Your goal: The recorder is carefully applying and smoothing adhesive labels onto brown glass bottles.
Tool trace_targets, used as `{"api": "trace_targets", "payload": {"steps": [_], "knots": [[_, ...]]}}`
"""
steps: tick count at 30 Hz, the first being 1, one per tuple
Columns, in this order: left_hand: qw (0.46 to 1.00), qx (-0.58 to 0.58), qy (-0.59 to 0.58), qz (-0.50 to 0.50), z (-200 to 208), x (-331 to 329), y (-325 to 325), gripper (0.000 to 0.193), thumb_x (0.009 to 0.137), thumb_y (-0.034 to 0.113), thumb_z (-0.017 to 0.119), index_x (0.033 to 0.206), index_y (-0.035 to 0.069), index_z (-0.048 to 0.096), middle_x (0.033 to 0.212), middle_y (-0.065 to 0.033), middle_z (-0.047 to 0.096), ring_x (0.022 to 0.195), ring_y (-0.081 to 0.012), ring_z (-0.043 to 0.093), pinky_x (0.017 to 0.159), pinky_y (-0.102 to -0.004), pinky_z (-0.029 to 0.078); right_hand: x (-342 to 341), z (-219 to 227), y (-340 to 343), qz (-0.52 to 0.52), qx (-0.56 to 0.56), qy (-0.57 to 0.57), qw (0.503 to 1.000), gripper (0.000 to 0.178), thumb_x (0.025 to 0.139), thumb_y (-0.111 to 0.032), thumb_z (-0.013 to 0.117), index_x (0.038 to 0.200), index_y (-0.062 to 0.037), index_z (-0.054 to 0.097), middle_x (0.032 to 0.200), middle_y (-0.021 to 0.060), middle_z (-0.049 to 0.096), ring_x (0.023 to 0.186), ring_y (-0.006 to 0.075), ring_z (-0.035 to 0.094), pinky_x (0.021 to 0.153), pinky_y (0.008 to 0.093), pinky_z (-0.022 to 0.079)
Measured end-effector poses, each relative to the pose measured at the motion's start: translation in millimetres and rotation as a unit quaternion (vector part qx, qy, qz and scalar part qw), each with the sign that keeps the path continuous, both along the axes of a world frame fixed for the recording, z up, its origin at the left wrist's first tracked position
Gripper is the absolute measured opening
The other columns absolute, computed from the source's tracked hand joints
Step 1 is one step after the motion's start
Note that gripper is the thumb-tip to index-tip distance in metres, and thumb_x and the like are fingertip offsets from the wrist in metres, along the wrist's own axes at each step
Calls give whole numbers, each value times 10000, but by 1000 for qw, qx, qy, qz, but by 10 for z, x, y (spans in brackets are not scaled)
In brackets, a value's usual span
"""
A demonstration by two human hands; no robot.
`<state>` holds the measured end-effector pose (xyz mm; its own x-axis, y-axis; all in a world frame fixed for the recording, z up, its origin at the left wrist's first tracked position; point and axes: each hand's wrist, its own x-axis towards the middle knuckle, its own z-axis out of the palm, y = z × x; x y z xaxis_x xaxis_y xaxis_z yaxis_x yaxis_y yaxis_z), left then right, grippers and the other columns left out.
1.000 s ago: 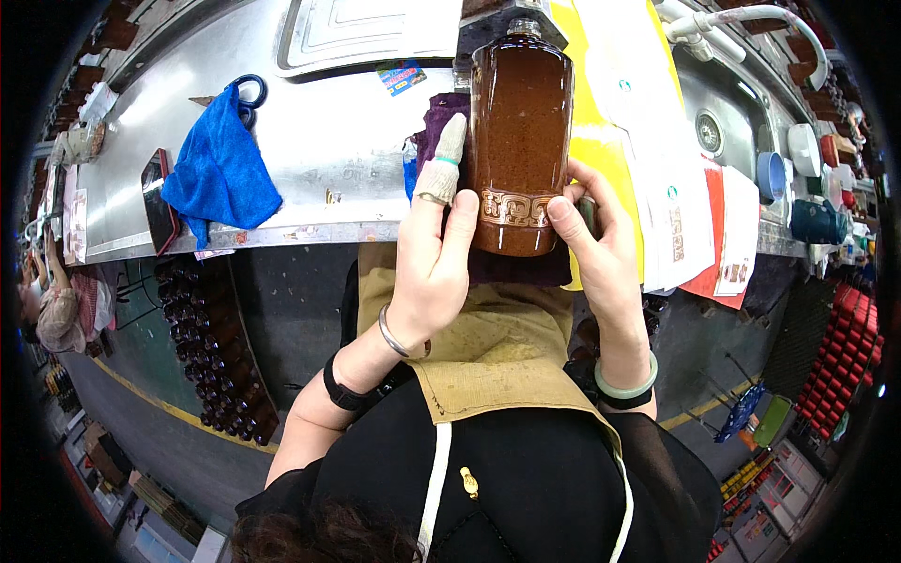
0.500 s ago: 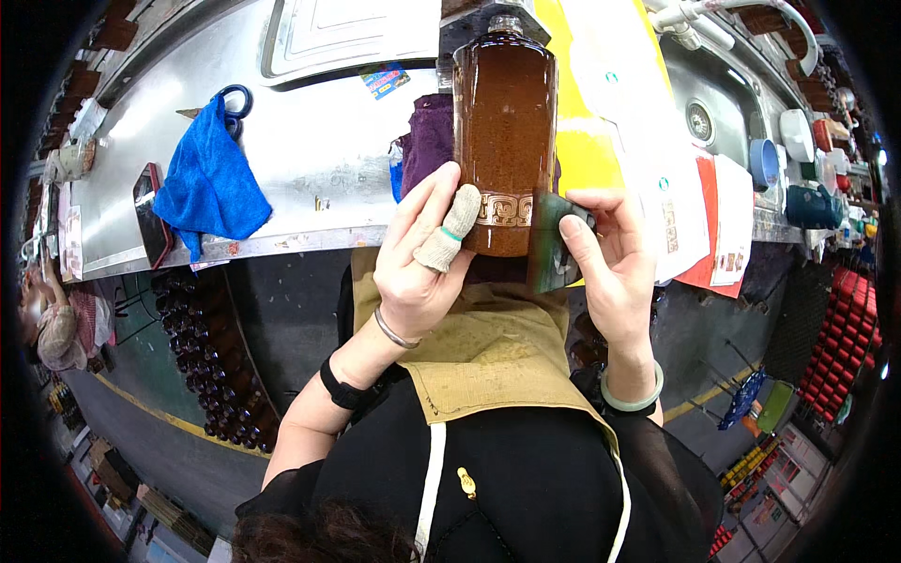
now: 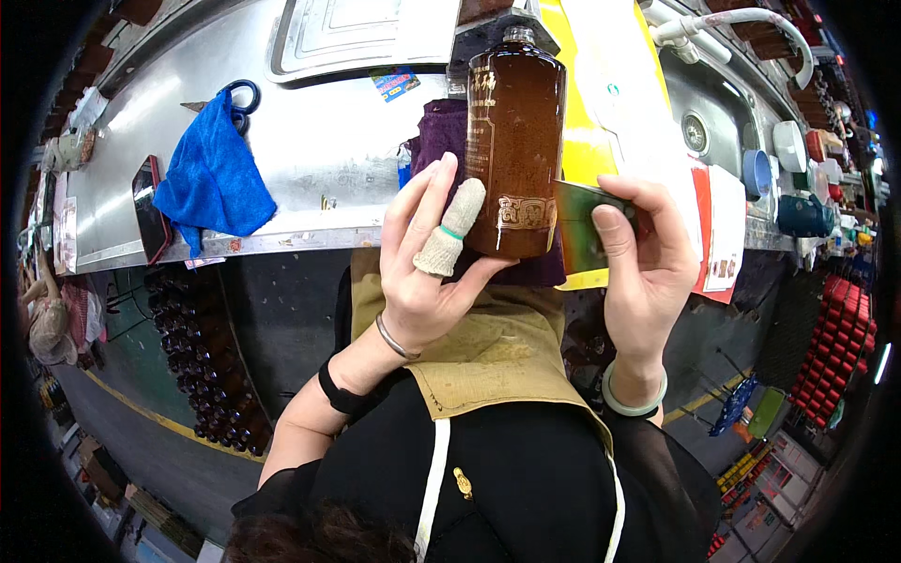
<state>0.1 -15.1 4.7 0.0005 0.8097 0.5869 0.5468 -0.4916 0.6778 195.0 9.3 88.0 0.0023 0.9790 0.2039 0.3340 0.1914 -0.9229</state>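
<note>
A brown glass bottle (image 3: 516, 150) with a clear neck and gold markings lies over the bench's front edge on a dark purple cloth (image 3: 438, 131), its neck pointing away. My left hand (image 3: 413, 272) grips its near end, fingers along the left side and thumb at the base; one finger wears a knitted cot (image 3: 450, 230) with a green band. In my right hand (image 3: 652, 253), a dark green, see-through flat piece (image 3: 582, 225) is pinched between thumb and fingers, close to the bottle's lower right side. Whether it touches the glass I cannot tell.
On the metal bench (image 3: 319, 178) at left lie a blue cloth (image 3: 216, 178), scissors (image 3: 246, 97) and a phone (image 3: 151, 208). A metal tray (image 3: 343, 38) is at the back. Yellow and white sheets (image 3: 619, 122) lie right, beside a sink (image 3: 718, 103). Several dark bottles (image 3: 211, 366) stand below left.
The bottle has turned, bringing gold lettering into view on its left side and shifting its band pattern rightward. My right hand and the green piece have moved right.
</note>
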Motion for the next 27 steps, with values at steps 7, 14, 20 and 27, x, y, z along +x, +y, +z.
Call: {"api": "trace_targets", "payload": {"steps": [7, 14, 20, 27], "knots": [[997, 31, 73, -14, -41, -17, 47, 624, 629, 46, 856, 1245, 79, 759, 1412, -209, 634, 1249, -374, 623, 1017, -426, 527, 43, -92, 37, 13, 116, -101, 988, 403, 880, 131, 680, 1261, 8, 638, 1048, 107, 676, 918, 217, 644, 831, 332, 530], [996, 7, -85, 0, -137, 74, 58, 751, 702, -4, 871, 1393, -84, 588, 1440, -251, 597, 1234, -372, 644, 1044, -423, 525, -61, 18, 60, 261, 281, -285, 879, 332, 751, -113, 720, 1068, -17, 738, 954, 60, 713, 803, 208, 636, 685, 329, 517], [996, -48, -67, 18, -17, 86, 44, 873, 706, 76, 926, 1456, -56, 498, 1423, -203, 597, 1261, -325, 625, 1089, -415, 493, -96, 53, 408, 194, 360, -357, 840, 338, 735, -143, 698, 1066, -75, 722, 996, 28, 687, 807, 208, 584, 720, 340, 498], [997, -42, -59, -3, -136, 54, 68, 888, 673, 117, 934, 1437, -54, 514, 1337, -159, 641, 1189, -335, 612, 1035, -447, 470, -85, 26, 569, 136, 372, -363, 843, 253, 768, -180, 711, 1014, -122, 724, 932, -26, 678, 795, 176, 562, 753, 331, 443]]}}
